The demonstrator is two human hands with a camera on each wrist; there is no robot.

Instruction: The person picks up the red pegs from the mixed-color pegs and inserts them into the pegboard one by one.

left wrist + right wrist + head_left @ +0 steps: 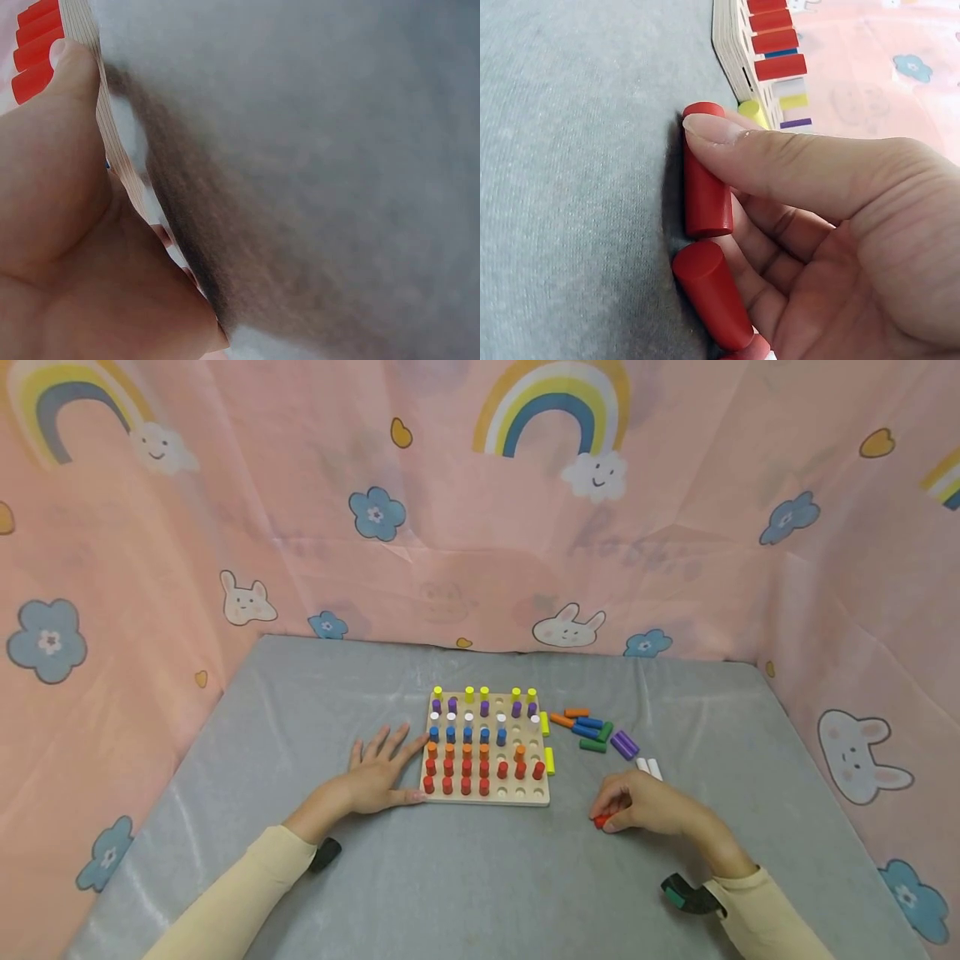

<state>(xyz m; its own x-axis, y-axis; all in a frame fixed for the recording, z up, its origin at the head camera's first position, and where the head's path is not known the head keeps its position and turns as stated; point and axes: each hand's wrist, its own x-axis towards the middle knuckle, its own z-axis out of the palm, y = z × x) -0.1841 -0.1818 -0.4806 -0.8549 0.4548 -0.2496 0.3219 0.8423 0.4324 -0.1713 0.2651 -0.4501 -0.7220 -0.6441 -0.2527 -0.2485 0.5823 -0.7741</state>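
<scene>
A wooden pegboard [530, 797] carries rows of red, orange, blue, white, purple and yellow pegs, with several bare holes toward its right side. My left hand [378, 779] lies with fingers spread against the board's left edge; its thumb touches the near-left corner. To the right of the board, my right hand [637, 802] pinches a red peg [707, 184] just at the tabletop, thumb across its upper end. Another red peg [714, 296] lies by the curled fingers, and part of a further red one shows below it in the right wrist view.
Loose pegs lie right of the board: orange [576, 713], blue [587, 732], green [592, 746], purple [624, 744] and white [655, 769]. Two yellow pegs [550, 762] lie along the board's right edge. A pink patterned cloth [480, 568] hangs around the grey tabletop [480, 885].
</scene>
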